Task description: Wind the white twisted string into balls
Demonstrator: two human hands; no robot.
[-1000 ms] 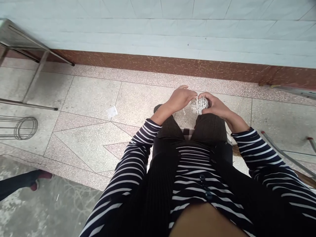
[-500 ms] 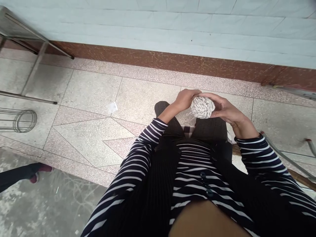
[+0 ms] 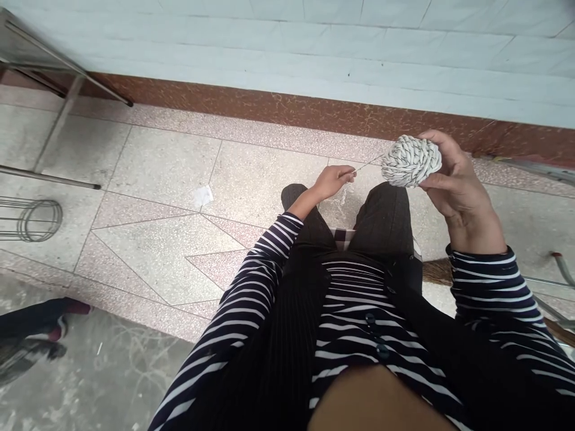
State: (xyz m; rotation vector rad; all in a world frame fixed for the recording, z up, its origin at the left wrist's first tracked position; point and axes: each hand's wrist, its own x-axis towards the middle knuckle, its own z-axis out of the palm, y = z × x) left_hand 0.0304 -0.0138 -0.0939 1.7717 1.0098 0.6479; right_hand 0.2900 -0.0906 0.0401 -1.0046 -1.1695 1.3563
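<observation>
My right hand [image 3: 462,185] grips a pale, rounded ball of braided cord [image 3: 411,160], thumb below and fingers behind it. The ball is held up above my right knee, near the wall. My left hand [image 3: 335,181] is closed in a pinch on a thin strand [image 3: 369,163] that runs from its fingertips to the left side of the ball. Loose pale thread ends [image 3: 342,199] dangle under my left hand, between my knees.
A metal-legged stool [image 3: 67,120] and a wire rack [image 3: 40,220] are on the left. A white scrap [image 3: 203,196] lies on the tiled floor. A person's leg [image 3: 40,317] shows at lower left. On my right are broom bristles [image 3: 438,271] and metal legs [image 3: 563,269].
My right hand has carried the ball up and to the right, away from my left hand. The strand now stretches between them. The person's leg at lower left has shifted slightly.
</observation>
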